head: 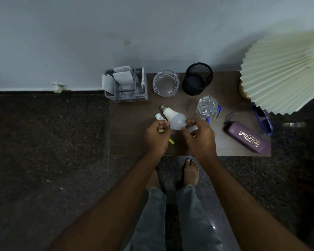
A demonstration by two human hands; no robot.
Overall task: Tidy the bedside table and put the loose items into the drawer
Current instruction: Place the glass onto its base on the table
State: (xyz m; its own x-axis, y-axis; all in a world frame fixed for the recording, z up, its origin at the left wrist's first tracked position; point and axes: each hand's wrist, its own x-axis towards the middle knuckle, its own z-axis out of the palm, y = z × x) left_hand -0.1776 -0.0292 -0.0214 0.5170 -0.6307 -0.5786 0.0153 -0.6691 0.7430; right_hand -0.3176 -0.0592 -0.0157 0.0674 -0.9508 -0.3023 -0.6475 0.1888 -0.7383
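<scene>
A white light bulb (172,117) lies on the brown bedside table (130,142), cap pointing to the back left. My right hand (200,137) pinches its round end between thumb and forefinger, and a small white object (192,128) shows under that palm. My left hand (157,137) is curled beside the bulb with a yellow strip (171,141) sticking out from under it. A small white tube (158,116) lies just left of the bulb. No drawer is in view.
Along the back stand a grey organiser with papers (125,86), a glass ashtray (165,83) and a black mesh cup (197,79). A crumpled clear wrapper (206,106) covers a blue pen (208,119). At the right are a purple spectacle case (246,138), blue glasses (264,119) and a pleated lampshade (283,73).
</scene>
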